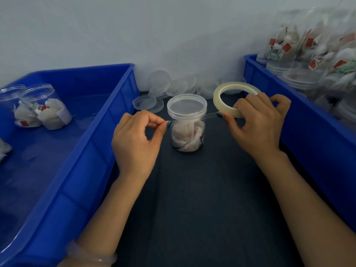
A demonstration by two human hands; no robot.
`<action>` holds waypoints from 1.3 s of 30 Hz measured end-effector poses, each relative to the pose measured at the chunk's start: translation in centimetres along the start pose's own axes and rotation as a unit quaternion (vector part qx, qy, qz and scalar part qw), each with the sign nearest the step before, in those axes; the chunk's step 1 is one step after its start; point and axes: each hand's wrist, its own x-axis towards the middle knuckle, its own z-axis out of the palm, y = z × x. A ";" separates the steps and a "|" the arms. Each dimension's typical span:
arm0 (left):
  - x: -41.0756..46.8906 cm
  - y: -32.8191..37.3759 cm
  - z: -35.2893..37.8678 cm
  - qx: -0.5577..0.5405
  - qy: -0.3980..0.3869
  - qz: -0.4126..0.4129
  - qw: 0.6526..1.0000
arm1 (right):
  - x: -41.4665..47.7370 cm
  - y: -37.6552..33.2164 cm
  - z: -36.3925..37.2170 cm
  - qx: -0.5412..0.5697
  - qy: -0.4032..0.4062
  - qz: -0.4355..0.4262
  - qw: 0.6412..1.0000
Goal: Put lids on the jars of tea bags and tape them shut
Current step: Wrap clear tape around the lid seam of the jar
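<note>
A clear jar of tea bags stands upright on the dark table, with a clear lid sitting on its mouth. My right hand grips a roll of clear tape just right of the jar. A strip of tape runs from the roll across the front of the jar below the lid. My left hand pinches the free end of that strip on the jar's left side.
A blue bin on the left holds two jars of tea bags lying on their sides. A second blue bin on the right is heaped with filled jars. Loose clear lids lie piled against the wall behind the jar.
</note>
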 end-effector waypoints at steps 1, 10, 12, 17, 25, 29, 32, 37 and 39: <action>0.0 -0.1 0.1 0.002 0.002 -0.001 1.000 | 0.0 0.0 0.0 0.000 -0.001 0.002 1.000; 0.8 -0.8 1.4 0.027 -0.008 0.073 0.997 | 0.0 -0.2 0.3 -0.001 -0.005 0.012 1.000; 1.0 -1.0 1.7 0.041 -0.016 0.114 0.992 | -0.1 -0.1 0.3 -0.001 -0.005 0.017 1.000; 1.1 -1.3 2.5 0.029 -0.012 0.122 0.992 | -0.1 0.0 0.5 0.003 -0.014 0.027 1.000; 1.2 -1.7 3.4 -0.056 -0.056 0.048 0.996 | -0.1 -0.1 0.4 0.017 -0.016 0.029 0.999; 1.6 -2.4 3.7 -0.114 -0.092 0.001 0.989 | 0.0 -0.2 0.4 0.029 -0.016 0.034 0.999; 1.8 -2.4 4.1 -0.187 -0.146 -0.009 0.971 | 0.0 -0.3 0.4 0.033 -0.017 0.038 0.999; 2.0 -1.5 5.3 -0.344 -0.226 -0.090 0.907 | -0.1 -0.3 0.5 0.040 -0.032 0.041 0.998; 2.2 -1.6 5.5 -0.384 -0.227 -0.112 0.888 | -0.1 -0.3 0.6 0.048 -0.045 0.048 0.997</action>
